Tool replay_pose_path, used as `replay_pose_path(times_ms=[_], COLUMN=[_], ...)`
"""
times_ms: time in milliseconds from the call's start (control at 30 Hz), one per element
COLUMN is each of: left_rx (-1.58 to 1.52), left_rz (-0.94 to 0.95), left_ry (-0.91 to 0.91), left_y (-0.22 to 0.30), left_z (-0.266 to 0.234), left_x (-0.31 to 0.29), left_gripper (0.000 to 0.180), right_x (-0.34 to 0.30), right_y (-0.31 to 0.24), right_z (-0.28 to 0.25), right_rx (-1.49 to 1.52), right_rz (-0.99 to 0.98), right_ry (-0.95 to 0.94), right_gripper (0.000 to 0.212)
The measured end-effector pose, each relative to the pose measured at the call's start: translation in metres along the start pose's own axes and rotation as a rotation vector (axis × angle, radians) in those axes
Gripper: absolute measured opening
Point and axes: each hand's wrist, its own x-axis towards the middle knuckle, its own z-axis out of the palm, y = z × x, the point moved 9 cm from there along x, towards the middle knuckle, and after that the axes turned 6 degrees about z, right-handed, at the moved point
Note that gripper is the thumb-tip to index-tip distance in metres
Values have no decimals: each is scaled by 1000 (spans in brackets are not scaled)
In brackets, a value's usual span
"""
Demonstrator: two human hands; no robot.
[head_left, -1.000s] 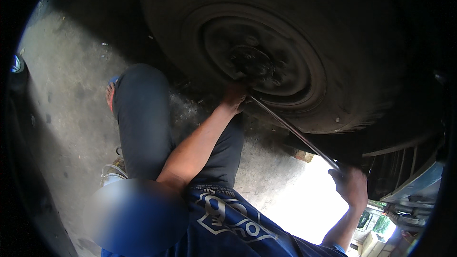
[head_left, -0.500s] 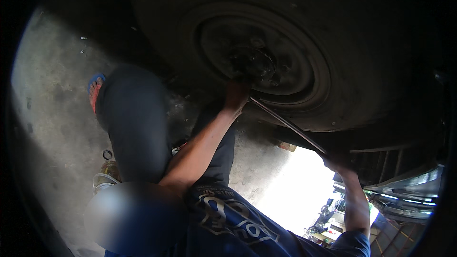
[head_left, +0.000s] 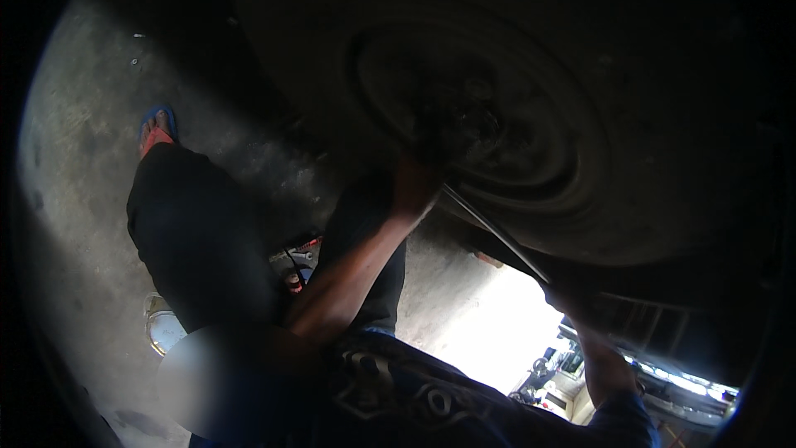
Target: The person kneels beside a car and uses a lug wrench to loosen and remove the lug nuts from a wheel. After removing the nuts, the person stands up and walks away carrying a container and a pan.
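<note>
A long metal bar (head_left: pixel 497 232) slants down and right from the hub of a large wheel (head_left: pixel 572 174), deep in shadow. My left hand (head_left: pixel 414 182) is closed at the bar's upper end, close beneath the dark hub (head_left: pixel 477 120); its fingers are barely visible. Further down, my right hand (head_left: pixel 566 299) wraps round the bar's lower end, with the arm bent in from the lower right. Whatever fitting joins the bar to the hub is lost in the dark.
My foot in a blue sandal (head_left: pixel 157 124) rests on the concrete floor (head_left: pixel 75 191). Between my legs lie a wrench (head_left: pixel 300 255) and other small tools. A round container (head_left: pixel 166 332) stands beside my leg. Bright light falls on the floor (head_left: pixel 489 323) at the lower right.
The view has shifted and grown darker, and the wheel sits further right and lower in it. Tools between my legs have come into sight. Both hands remain at the bar.
</note>
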Motion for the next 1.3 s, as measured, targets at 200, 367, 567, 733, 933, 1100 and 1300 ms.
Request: replay_pose_path(times_ms=[200,367,567,733,933,1100,1300], left_rx=[-38,-117,-392,-453,-513,-528,-323], left_rz=[-55,-168,-388,-521,-621,-523,-482], left_ry=[-11,-54,-47,-21,2,-104,-75], left_y=[20,21,-3,-2,6,13,7], left_z=[-5,-6,-15,-31,-35,-36,-43], left_x=[7,7,-8,2,4,20,29], left_gripper=[22,23,31,28,26,29,32], right_x=[17,26,-9,-25,-32,-38,-37], right_y=[26,51,-15,-47,-57,-63,-53], right_z=[117,60,-23,-25,-47,-64,-63], right_rx=[-440,41,252,249,199,260,373], right_rz=[-341,59,291,299,260,316,289], right_ry=[216,-12,-50,-73,62,9,-48], right_gripper=[32,30,29,28,33,34,34])
